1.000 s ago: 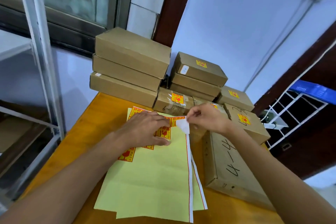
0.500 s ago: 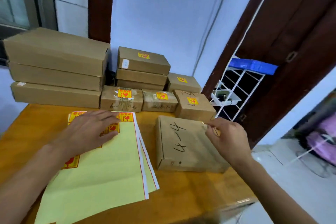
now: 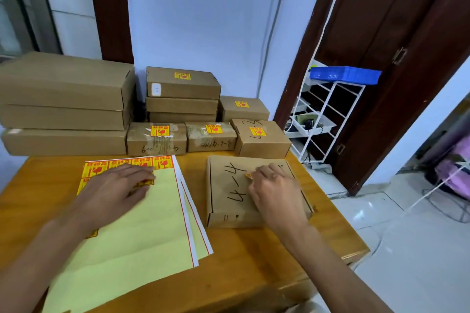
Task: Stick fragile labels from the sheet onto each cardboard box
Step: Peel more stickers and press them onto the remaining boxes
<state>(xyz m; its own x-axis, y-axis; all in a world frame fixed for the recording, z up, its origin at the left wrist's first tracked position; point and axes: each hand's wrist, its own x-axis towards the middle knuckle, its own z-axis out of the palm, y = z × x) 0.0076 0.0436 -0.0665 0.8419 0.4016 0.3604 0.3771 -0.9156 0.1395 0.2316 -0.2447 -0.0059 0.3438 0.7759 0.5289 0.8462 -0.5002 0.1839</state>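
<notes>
A yellow label sheet (image 3: 142, 223) with red-and-yellow fragile labels along its top lies on the wooden table (image 3: 254, 256). My left hand (image 3: 114, 193) rests flat on the sheet, fingers straight. To the right lies a flat cardboard box marked "4-4" (image 3: 223, 201). My right hand (image 3: 274, 190) is on top of this box and holds a fragile label (image 3: 249, 176) against the lid; only a corner of the label shows under the fingers.
Several labelled small boxes (image 3: 259, 137) stand behind in a row and a stack (image 3: 181, 84). Three long unlabelled boxes (image 3: 66, 104) are stacked at back left. The table's right edge drops off to a tiled floor. A white wire rack (image 3: 328, 114) stands by a dark door.
My right hand carried the peeled label from the sheet over to the "4-4" box and brought it down onto the lid. The view swung right. My left hand stayed on the sheet.
</notes>
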